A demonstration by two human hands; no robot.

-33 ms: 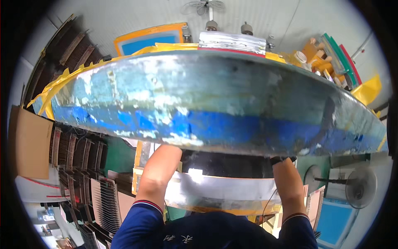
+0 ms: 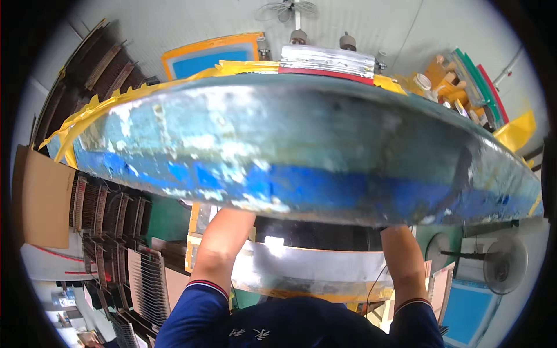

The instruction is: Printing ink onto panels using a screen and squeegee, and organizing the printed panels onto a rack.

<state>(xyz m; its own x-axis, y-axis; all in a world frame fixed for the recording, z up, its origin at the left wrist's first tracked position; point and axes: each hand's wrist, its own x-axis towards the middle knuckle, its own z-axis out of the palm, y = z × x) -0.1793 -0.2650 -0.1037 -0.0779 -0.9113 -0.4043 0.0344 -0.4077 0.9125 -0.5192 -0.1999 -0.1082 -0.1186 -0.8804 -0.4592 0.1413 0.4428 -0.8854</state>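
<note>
A long blue-green beam or frame edge [image 2: 278, 133], its paint worn and patched with white, stretches across the view above my arms. A bright blue band [image 2: 325, 182] runs along its lower part, and yellow tape [image 2: 75, 124] wraps its left end. My left forearm [image 2: 217, 240] and my right forearm [image 2: 404, 255] reach forward beneath it. The beam hides both hands, so what they touch or hold cannot be seen. Below the beam, between my arms, lie a dark glossy surface [image 2: 319, 233] and a pale grey flat surface [image 2: 319, 264].
Racks with dark slats [image 2: 107, 214] and a cardboard sheet [image 2: 43, 197] stand at left. A round fan [image 2: 505, 264] is at right, above a blue framed panel [image 2: 467, 307]. Tubs and bottles [image 2: 447, 87] sit at the far right, behind the beam. An orange-framed blue screen [image 2: 212, 55] leans at the back.
The beam's lower edge sits slightly lower in the picture and looks more blurred. A dark band at my right wrist, visible before, is now covered by the beam.
</note>
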